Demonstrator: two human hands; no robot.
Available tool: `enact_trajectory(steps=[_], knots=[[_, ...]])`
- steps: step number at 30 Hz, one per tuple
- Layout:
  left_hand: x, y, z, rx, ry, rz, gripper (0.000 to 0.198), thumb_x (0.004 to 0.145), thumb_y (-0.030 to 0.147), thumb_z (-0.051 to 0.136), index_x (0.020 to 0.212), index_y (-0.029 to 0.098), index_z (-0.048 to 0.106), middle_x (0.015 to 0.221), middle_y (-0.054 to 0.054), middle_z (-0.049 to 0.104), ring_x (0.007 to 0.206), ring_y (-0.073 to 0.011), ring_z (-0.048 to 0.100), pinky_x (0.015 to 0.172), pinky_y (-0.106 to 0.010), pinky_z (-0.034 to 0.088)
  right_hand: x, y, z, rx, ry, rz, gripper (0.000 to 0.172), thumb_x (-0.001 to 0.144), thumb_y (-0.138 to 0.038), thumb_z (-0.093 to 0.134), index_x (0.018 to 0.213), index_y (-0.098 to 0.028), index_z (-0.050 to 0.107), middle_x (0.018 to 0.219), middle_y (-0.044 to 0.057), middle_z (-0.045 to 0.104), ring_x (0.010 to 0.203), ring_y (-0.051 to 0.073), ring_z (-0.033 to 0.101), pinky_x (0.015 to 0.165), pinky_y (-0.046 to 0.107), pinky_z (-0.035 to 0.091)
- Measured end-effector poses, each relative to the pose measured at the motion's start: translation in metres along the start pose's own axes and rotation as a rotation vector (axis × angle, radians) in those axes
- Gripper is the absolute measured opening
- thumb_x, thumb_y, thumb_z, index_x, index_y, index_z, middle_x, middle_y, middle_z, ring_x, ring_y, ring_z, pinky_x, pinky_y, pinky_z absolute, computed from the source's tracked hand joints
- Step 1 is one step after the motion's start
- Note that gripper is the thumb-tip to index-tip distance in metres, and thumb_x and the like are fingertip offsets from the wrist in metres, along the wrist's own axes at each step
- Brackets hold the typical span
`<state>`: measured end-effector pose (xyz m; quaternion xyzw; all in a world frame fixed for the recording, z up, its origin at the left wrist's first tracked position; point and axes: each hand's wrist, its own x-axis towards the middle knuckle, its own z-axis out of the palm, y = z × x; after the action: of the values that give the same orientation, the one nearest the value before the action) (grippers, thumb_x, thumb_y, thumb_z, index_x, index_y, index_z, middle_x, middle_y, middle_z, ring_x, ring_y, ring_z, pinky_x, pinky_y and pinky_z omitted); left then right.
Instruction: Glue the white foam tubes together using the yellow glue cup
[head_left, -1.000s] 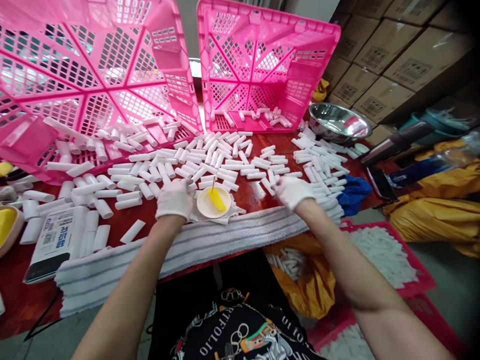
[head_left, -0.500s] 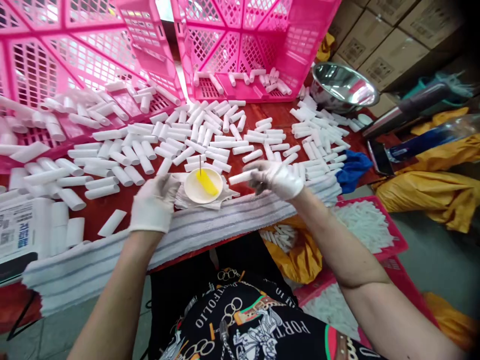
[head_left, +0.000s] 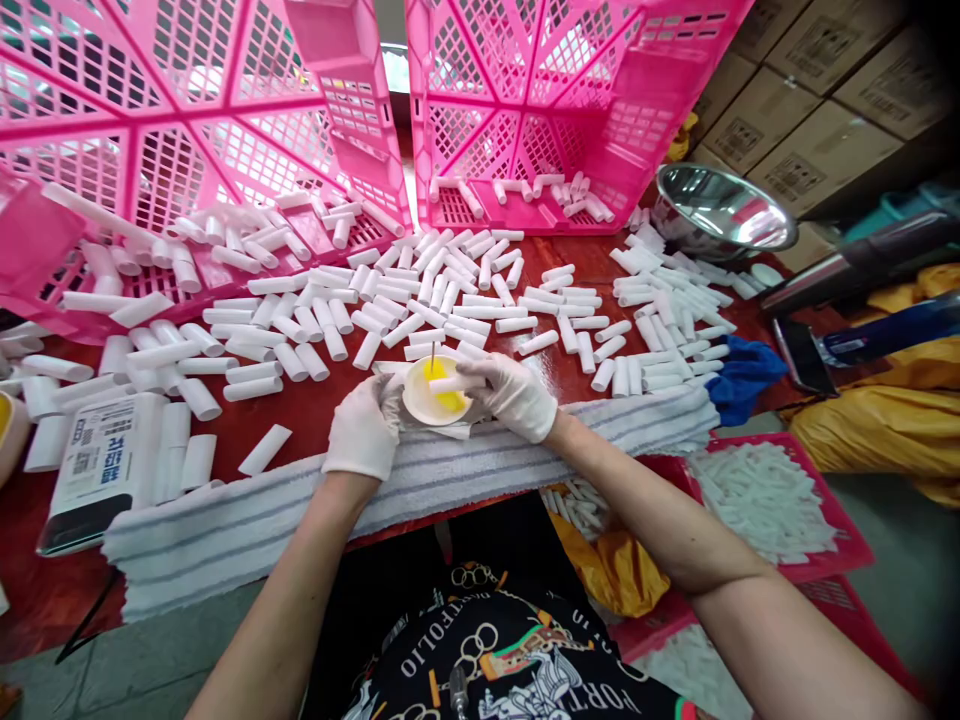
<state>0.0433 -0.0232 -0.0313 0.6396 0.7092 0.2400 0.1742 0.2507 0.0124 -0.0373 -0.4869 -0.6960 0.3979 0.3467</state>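
Note:
My right hand, in a white glove, is closed on a white tube, its free end over a small white bowl. Inside that bowl lies something bright yellow, partly covered by the tube, and a thin dark stick stands up at its back. Gloved as well, my left hand has its fingers curled at the bowl's left rim; its fingertips are partly hidden. Under the bowl is a crumpled white cloth or paper. Many loose white tubes are spread over the red table just behind.
Two pink plastic crates lie tipped at the back. A striped towel runs along the front edge. A digital scale sits at left; a steel bowl and a blue cloth at right. Filled pink crates stand below.
My right hand has moved left, bringing the white tube from beside the bowl to above it. My left hand stays at the bowl's left side. The whole view has shifted slightly.

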Motion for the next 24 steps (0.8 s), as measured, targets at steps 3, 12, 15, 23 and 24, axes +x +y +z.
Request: enact_trajectory(steps=[3,12,15,23,24], knots=[[0.000,-0.001,0.000,-0.025,0.002,0.001,0.048,0.086,0.049,0.034,0.113,0.017,0.057,0.105,-0.012,0.064,0.096,-0.0274,0.059,0.084,-0.036,0.044,-0.002,0.002,0.000,-0.019,0.015,-0.030,0.028,0.080,-0.037,0.055,0.098,-0.019,0.065,0.100,0.006,0.065,0.091,0.018,0.060,0.084,0.030,0.048],[0.001,-0.007,0.004,-0.042,0.014,0.011,0.043,0.086,0.046,0.038,0.113,0.017,0.056,0.109,-0.010,0.064,0.100,-0.0248,0.059,0.087,-0.034,0.044,-0.003,0.020,-0.007,-0.056,-0.022,-0.149,0.032,0.080,-0.035,0.057,0.106,-0.017,0.063,0.102,0.007,0.065,0.089,0.017,0.061,0.081,0.029,0.049],[0.001,-0.008,0.003,-0.061,0.005,0.012,0.043,0.086,0.045,0.038,0.114,0.017,0.056,0.110,-0.010,0.064,0.101,-0.0235,0.059,0.089,-0.034,0.044,-0.006,0.024,-0.009,-0.094,-0.025,-0.264,0.025,0.079,-0.031,0.059,0.098,-0.017,0.066,0.093,0.006,0.065,0.084,0.016,0.061,0.078,0.029,0.049],[0.001,-0.004,-0.003,-0.086,-0.036,-0.039,0.040,0.084,0.042,0.044,0.113,0.018,0.057,0.109,-0.010,0.064,0.101,-0.0237,0.059,0.090,-0.033,0.043,-0.012,0.022,-0.008,-0.156,-0.019,-0.214,0.029,0.079,-0.030,0.060,0.105,-0.018,0.063,0.096,0.006,0.064,0.086,0.015,0.062,0.078,0.027,0.050],[0.002,-0.004,-0.004,-0.103,-0.041,-0.056,0.039,0.083,0.041,0.046,0.112,0.018,0.057,0.109,-0.010,0.064,0.101,-0.0235,0.059,0.089,-0.033,0.043,-0.013,0.021,-0.007,-0.165,-0.008,-0.229,0.026,0.078,-0.030,0.061,0.100,-0.018,0.064,0.092,0.005,0.065,0.082,0.014,0.062,0.075,0.027,0.050]])
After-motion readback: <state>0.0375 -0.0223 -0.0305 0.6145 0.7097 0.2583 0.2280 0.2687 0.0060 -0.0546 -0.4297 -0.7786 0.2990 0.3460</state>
